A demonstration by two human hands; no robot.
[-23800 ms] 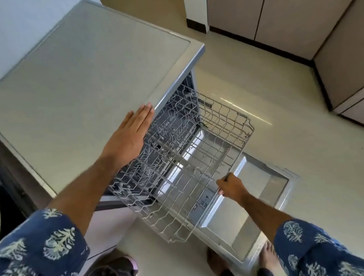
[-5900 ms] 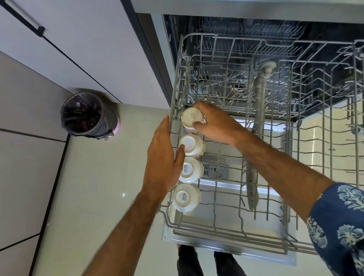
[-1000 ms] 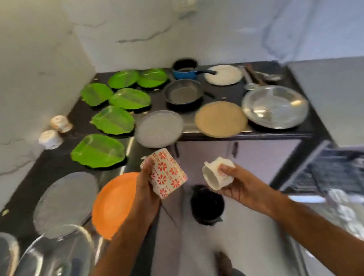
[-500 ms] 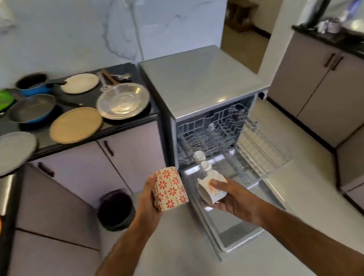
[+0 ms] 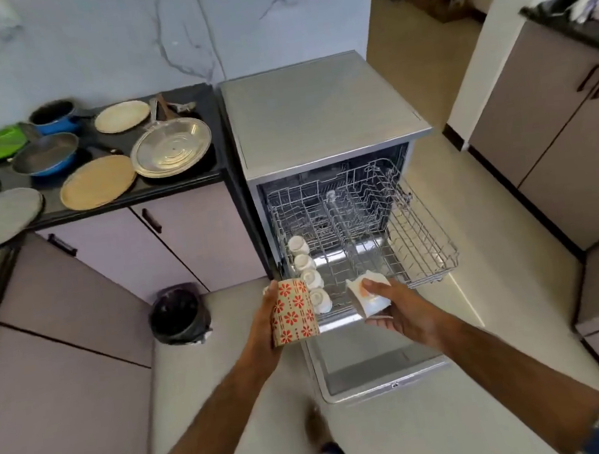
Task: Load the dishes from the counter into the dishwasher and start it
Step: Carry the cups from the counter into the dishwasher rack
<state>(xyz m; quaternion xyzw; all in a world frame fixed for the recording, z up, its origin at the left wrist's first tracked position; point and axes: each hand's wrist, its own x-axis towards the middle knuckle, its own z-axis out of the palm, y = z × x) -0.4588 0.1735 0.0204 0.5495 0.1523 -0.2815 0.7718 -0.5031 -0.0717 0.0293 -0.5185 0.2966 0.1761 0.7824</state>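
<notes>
Carrying two cups toward the dishwasher [image 5: 323,113], the person holds one in each hand above the near end of the pulled-out rack [image 5: 421,236]. The left hand [image 5: 264,326] has its fingers curled round the back of a red-flowered mug [image 5: 293,312], which appears to be held mouth down, though the rim itself is not clear. The right hand [image 5: 391,309] cups a white cup [image 5: 368,295] from below, thumb pressed across its side, the cup tilted on its side. Four white cups [image 5: 308,274] already sit upside down in a row along the rack's left edge, and the door [image 5: 375,363] lies open beneath. Both cups look like glazed ceramic: light enough for one hand, stiff, smooth and likely slippery if wet, and liable to chip if knocked against the wire tines or each other. A full wrap round the body, as both hands have now, seems the safest hold; a handle, if any, is hidden from view. Setting them down calls for turning each mouth down and lowering it between the tines beside the row, not dropping it. On the counter [image 5: 182,180] plates, pans [image 5: 46,153] and a steel dish [image 5: 171,147] wait, so much of the loading looks yet undone.
</notes>
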